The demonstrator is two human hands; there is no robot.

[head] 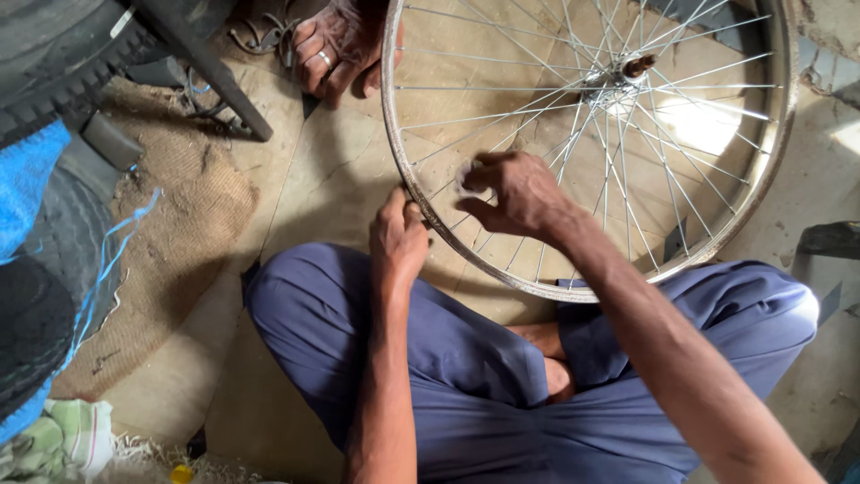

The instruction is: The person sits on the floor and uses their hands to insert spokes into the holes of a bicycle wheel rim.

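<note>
**Two hands at the near rim of a bare bicycle wheel**

Nearest is the seated person's crossed legs in blue trousers (466,376), on a stone floor (313,197). Just beyond the knees, the left hand (397,240) has its fingers closed on the near left edge of the wheel rim (537,289). The right hand (515,193) reaches in among the spokes (663,161), fingers pinched together on a small pale part (466,177) too blurred to identify.

The wheel lies flat, tyreless, its hub (618,81) farther right. In my judgement, that small part could slip from the pinch and drop between the spokes, since the grip is only at the fingertips; the rim could also shift if the left hand loosens.

Far left, another person's foot (336,45) with a toe ring rests beside the rim. A burlap mat (170,224) and black tyres (54,81) lie left. No packages, labels or signs show legibly.
</note>
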